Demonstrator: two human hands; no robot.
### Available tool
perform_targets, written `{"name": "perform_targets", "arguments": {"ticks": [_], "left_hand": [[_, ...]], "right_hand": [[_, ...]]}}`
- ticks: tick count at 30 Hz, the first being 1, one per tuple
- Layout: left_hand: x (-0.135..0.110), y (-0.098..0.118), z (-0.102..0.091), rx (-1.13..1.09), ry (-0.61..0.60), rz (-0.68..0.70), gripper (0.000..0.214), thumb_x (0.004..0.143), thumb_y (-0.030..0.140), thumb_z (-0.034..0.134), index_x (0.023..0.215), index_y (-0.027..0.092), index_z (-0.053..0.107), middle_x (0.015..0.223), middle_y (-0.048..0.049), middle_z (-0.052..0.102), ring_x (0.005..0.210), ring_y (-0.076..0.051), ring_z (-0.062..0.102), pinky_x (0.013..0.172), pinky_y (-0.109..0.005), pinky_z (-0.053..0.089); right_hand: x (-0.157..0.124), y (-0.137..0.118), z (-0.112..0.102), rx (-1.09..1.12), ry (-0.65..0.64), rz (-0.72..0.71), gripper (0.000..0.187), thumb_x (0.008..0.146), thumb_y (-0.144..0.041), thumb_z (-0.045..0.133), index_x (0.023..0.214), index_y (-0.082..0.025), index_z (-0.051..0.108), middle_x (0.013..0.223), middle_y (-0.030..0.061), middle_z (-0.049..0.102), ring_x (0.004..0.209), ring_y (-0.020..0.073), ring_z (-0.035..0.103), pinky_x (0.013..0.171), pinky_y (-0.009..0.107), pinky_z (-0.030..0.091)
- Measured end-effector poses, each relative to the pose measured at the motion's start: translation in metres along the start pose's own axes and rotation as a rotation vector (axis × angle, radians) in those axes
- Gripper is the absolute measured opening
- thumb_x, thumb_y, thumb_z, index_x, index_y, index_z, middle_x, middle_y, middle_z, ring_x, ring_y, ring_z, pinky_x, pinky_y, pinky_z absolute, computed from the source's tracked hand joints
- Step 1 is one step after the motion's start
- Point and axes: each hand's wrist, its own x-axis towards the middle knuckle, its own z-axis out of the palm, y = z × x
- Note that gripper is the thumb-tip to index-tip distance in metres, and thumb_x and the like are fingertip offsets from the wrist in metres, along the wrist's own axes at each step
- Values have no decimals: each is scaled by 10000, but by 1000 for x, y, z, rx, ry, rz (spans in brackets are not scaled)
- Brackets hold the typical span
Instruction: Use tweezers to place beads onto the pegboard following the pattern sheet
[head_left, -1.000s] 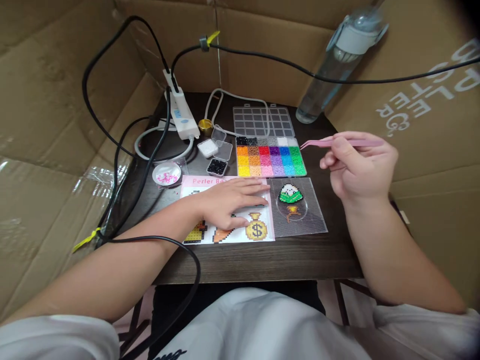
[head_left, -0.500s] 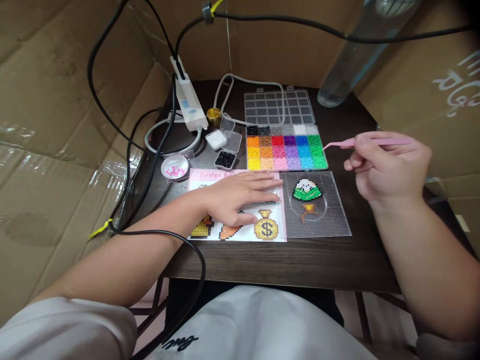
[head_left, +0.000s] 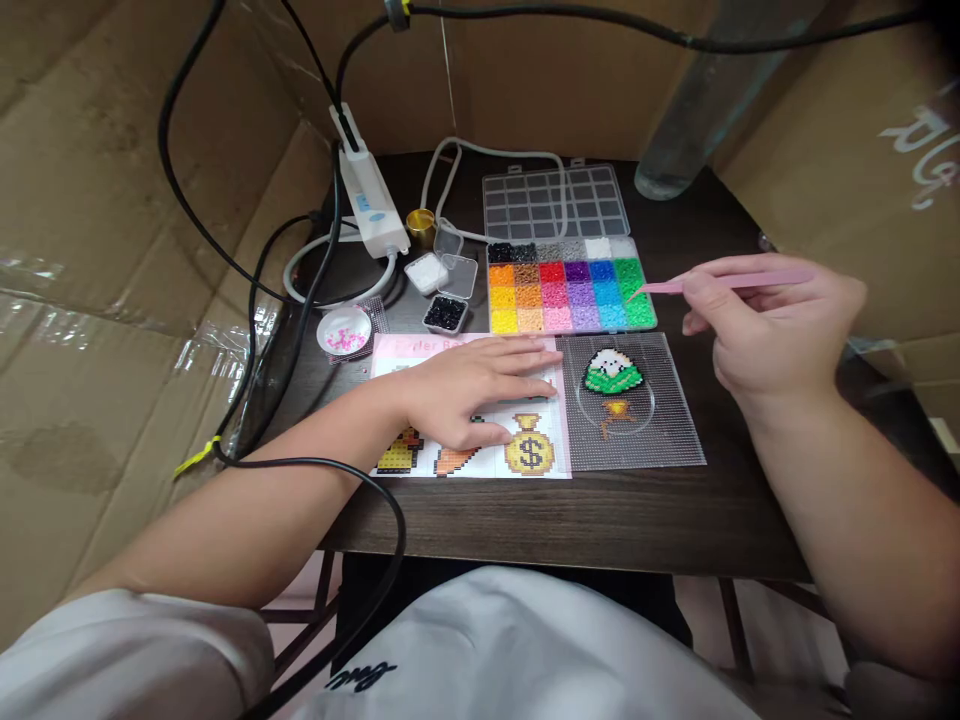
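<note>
My left hand (head_left: pixel 469 392) lies flat with fingers stretched out on a pink-edged pattern sheet (head_left: pixel 480 450) showing a money bag picture. My right hand (head_left: pixel 772 335) is closed on pink tweezers (head_left: pixel 720 283), whose tip hovers over the green compartments at the right end of the open bead box (head_left: pixel 570 295) of sorted coloured beads. A clear pegboard (head_left: pixel 637 405) lies between the hands. It carries a small green, white and black bead figure (head_left: pixel 613 372) with an orange part below.
A dark wooden table (head_left: pixel 600 515) stands between cardboard walls. At the back left are a white power strip (head_left: pixel 367 205), black and white cables, a small dish of pink beads (head_left: pixel 344 331), little boxes of black (head_left: pixel 445 313) and white beads, and a clear bottle (head_left: pixel 697 110).
The view has tilted down and shifted, so the table sits higher in the picture. My right hand has brought the tweezers' tip left to the bead box's green end. The left hand stays flat on the sheet.
</note>
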Motion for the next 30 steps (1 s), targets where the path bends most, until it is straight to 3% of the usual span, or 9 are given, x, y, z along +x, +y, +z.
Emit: {"name": "perform_targets", "arguments": {"ticks": [9, 13, 16, 19, 22, 24, 26, 28, 30], "left_hand": [[0, -1, -1, 12, 3, 4, 653, 962, 518, 596, 1509, 162, 582, 1706, -164, 342, 1598, -373, 324, 1296, -586, 318], [0, -1, 0, 13, 15, 13, 652, 973, 532, 583, 1506, 156, 584, 1700, -172, 351, 1593, -373, 335, 1295, -583, 320], [0, -1, 0, 15, 18, 13, 642, 969, 510, 596, 1507, 160, 583, 1698, -173, 354, 1592, -369, 339, 1296, -582, 319], [0, -1, 1, 13, 15, 9, 639, 960, 496, 610, 1508, 168, 581, 1700, -167, 351, 1594, -367, 334, 1296, -581, 319], [0, -1, 1, 9, 14, 8, 640, 965, 509, 598, 1502, 162, 586, 1703, -167, 350, 1596, -368, 330, 1298, -580, 316], [1, -1, 0, 5, 14, 6, 639, 968, 517, 589, 1499, 161, 590, 1702, -164, 354, 1595, -368, 331, 1301, -578, 312], [1, 0, 0, 1, 9, 3, 636, 970, 516, 586, 1496, 159, 592, 1704, -162, 353, 1600, -363, 323, 1307, -571, 301], [0, 0, 0, -3, 3, 1, 633, 970, 510, 588, 1496, 159, 593, 1710, -157, 343, 1607, -359, 307, 1313, -567, 291], [0, 0, 1, -4, -1, -5, 636, 968, 508, 590, 1504, 167, 585, 1716, -146, 333, 1611, -359, 296, 1314, -571, 286]], "right_hand": [[-3, -11, 3, -29, 2, -26, 131, 820, -319, 822, 834, -193, 792, 706, 46, 758, 440, 138, 610, 364, 276, 464], [1, 0, 4, 83, 16, -88, 240, 880, -426, 793, 898, -197, 723, 725, 37, 725, 434, 112, 570, 376, 262, 463], [7, 20, 1, 180, 61, -218, 326, 882, -473, 788, 1090, -258, 659, 757, -10, 670, 454, 96, 553, 373, 222, 439], [16, 43, -7, 189, 72, -351, 473, 884, -505, 769, 1292, -362, 577, 1081, 25, 657, 492, 61, 573, 363, 188, 403], [21, 55, -16, 146, 65, -377, 589, 898, -467, 744, 1428, -469, 487, 1557, 73, 393, 562, 52, 644, 370, 226, 452], [20, 52, -18, 116, 68, -352, 646, 886, -420, 754, 1464, -484, 473, 1639, 70, 287, 605, 76, 684, 384, 259, 492], [18, 42, -17, 93, 86, -332, 550, 881, -406, 762, 1402, -411, 585, 1487, 71, 506, 578, 83, 672, 386, 253, 485], [14, 30, -15, 59, 97, -317, 341, 897, -429, 754, 1209, -293, 737, 1036, 44, 706, 517, 94, 635, 396, 243, 463], [11, 21, -15, 12, 131, -261, 293, 903, -490, 750, 1025, -227, 793, 704, 10, 656, 516, 126, 644, 443, 268, 483]]}}
